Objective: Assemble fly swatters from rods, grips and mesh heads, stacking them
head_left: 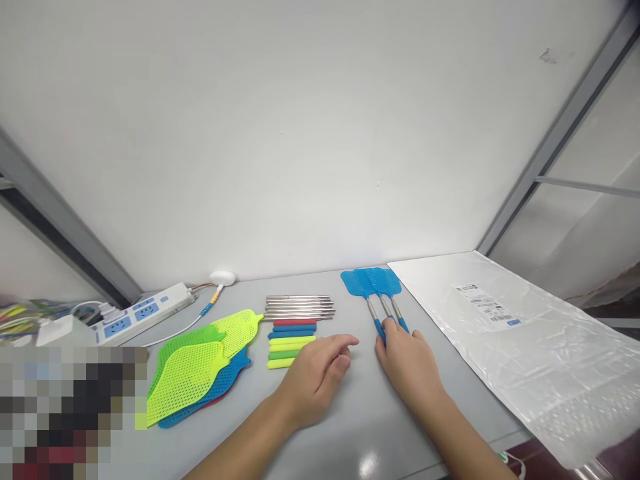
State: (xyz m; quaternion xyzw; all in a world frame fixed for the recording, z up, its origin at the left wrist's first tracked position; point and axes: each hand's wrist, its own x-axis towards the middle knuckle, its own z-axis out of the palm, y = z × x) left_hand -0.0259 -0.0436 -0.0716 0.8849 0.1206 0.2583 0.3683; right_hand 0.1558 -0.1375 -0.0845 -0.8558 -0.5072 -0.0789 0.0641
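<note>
Three blue fly swatters [370,282] with metal shafts and blue handles lie side by side toward the right of the table. My right hand [407,360] is closed over their handles, hiding the lower ends. To the left, my left hand [320,377] hovers with loosely bent fingers, thumb apart and nothing visible in it. Just beyond it is a row of coloured handle grips [293,341] in red, blue, yellow and green. Several metal rods [299,308] lie behind these grips. Loose swatter heads [187,377] in yellow, green, blue and red overlap at the left.
A white padded sheet or bag [500,340] with a label covers the table's right side. At the back left lie a power strip [145,313] and a white cable [175,335] leading to a small white device [223,277]. A white wall [310,133] rises behind the grey table [240,447].
</note>
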